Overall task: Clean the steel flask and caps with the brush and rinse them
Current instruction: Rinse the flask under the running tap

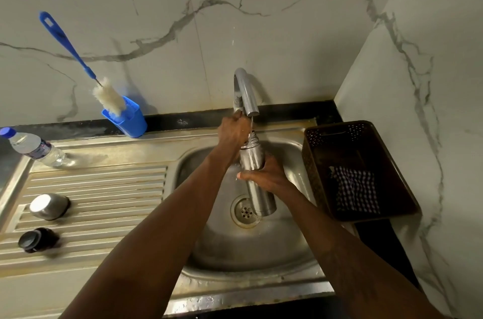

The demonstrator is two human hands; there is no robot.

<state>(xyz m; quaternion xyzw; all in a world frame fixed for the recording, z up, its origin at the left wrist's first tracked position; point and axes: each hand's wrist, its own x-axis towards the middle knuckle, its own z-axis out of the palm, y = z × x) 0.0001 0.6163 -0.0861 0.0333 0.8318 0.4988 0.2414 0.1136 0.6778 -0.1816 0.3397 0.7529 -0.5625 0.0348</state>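
My right hand (pixel 264 177) grips the steel flask (pixel 257 183) around its middle and holds it upright over the sink basin (pixel 214 248), its open mouth under the tap spout (pixel 248 99). A thin stream of water falls into the mouth. My left hand (pixel 234 133) is up at the tap base beside the flask's neck, fingers closed on the tap. The steel cap (pixel 48 206) and the black cap (pixel 36 239) lie on the ribbed drainboard at the left. The blue bottle brush (pixel 78 57) stands in a blue holder (pixel 128 117) against the wall.
A clear plastic water bottle (pixel 34 147) lies at the back left of the drainboard. A dark brown perforated basket (pixel 358 169) with a checked cloth (pixel 355 188) sits right of the sink. Marble walls close off the back and right.
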